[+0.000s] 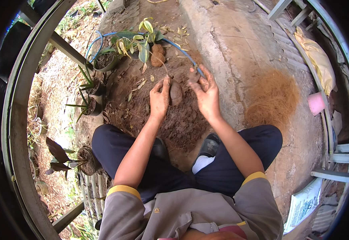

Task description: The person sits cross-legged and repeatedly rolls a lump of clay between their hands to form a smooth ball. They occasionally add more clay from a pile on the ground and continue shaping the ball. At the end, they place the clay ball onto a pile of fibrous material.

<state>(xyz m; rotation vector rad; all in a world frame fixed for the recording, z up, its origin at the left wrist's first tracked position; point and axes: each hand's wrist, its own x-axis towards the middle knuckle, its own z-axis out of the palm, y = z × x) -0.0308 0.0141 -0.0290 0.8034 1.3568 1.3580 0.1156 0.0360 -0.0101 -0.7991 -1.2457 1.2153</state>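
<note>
My left hand (160, 95), muddy at the fingers, pinches the base of a thin stem (164, 66) just left of a rounded ball of soil (176, 93). That stem leads up toward a leafy plant with green and yellowing leaves (143, 49). My right hand (203, 87) is raised to the right of the ball, its soiled fingers curled near a dark lump (194, 75) that is blurred; whether it is gripped I cannot tell. A mound of loose dark soil (183, 129) lies below both hands. Beyond them sits a brown fibre-wrapped ball (158, 55).
A blue hose (177, 47) curves behind the plants. Potted plants, one in a green pot (105, 61), stand at the left. A heap of orange-brown fibre (271, 96) lies on the concrete at right, with a pink pot (316, 103) beyond. My knees flank the soil.
</note>
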